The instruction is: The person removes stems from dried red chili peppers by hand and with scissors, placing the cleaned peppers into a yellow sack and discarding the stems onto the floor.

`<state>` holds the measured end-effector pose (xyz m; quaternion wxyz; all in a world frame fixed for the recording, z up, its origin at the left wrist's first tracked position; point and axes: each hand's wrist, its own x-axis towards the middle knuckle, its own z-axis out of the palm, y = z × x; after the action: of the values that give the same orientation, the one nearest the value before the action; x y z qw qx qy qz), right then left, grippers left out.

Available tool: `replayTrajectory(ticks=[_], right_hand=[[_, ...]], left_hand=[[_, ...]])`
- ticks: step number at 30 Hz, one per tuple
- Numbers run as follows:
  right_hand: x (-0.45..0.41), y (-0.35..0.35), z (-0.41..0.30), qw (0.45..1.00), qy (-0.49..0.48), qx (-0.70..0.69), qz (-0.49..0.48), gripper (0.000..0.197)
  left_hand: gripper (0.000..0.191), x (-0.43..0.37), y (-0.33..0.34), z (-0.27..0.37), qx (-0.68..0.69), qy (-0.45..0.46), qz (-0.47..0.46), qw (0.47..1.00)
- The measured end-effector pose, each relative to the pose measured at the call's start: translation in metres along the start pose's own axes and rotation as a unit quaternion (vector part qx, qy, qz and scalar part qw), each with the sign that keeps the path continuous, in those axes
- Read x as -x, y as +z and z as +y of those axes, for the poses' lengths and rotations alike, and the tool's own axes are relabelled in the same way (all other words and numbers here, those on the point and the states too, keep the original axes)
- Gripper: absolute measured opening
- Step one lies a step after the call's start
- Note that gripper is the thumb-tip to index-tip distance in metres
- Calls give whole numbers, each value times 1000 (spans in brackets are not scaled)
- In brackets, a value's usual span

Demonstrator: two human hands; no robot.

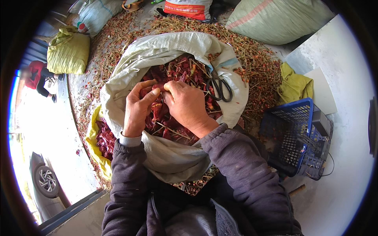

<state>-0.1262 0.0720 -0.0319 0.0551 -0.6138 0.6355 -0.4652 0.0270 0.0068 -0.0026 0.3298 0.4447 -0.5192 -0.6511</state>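
A white woven sack (174, 39) with its rim rolled down stands before me, filled with dried red chili peppers (165, 124) and some stalks. Over it both hands meet at one dried red chili pepper (159, 86). My left hand (138, 106) pinches its left side between thumb and fingers. The fingers of my right hand (187, 106) close on its other side; their tips are partly hidden. Black-handled scissors (219, 85) lie at the sack's right edge, blades among the peppers. At lower left a yellow sack (96, 147) holds more dried red pepper pieces (105, 138).
Stalks and red bits (257, 70) litter the floor around the sack. A blue plastic basket (307, 118) stands right, beside a yellow-green cloth or sack (292, 82). Full sacks (277, 20) stand behind; a tied yellow sack (69, 53) is at left. A person (37, 75) and a car (45, 183) are outside.
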Motion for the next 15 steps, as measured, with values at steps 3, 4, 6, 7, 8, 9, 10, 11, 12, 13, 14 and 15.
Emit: replayTrajectory(ticks=[3,4,6,7,8,9,10,11,12,13,14,15], right_hand=[[-2,2,-1,989,45,-140,-1,17],[-3,1,0,975,101,-199,-12,21],[-6,-1,3,937,195,-284,-59,26],[-7,-3,4,913,236,-325,-74,29],[-8,-4,5,891,265,-352,-107,37],[-8,-5,5,869,274,-394,-120,37],[-8,-7,5,845,285,-434,-128,38],[-8,-8,4,816,298,-472,-152,39],[-8,-9,4,794,323,-491,-155,38],[-9,-11,4,767,350,-509,-173,37],[-9,-10,3,765,372,-499,-165,36],[-9,-12,3,809,325,-463,-159,35]], left_hand=[[30,-5,-6,-1,22,9,8,1000],[30,-5,-8,-1,62,23,3,998],[31,-7,-12,-2,117,15,23,993],[31,-7,-12,-2,94,31,22,995],[32,-7,-12,-3,72,47,21,996],[32,-7,-11,-3,50,60,24,997],[33,-7,-10,-4,36,75,23,996],[35,-6,-8,-4,23,87,28,996],[36,-5,-6,-3,8,99,33,994],[37,-4,-5,-2,-7,111,39,993],[38,-2,-4,0,-24,103,28,994],[39,0,-5,2,-42,95,16,995]])
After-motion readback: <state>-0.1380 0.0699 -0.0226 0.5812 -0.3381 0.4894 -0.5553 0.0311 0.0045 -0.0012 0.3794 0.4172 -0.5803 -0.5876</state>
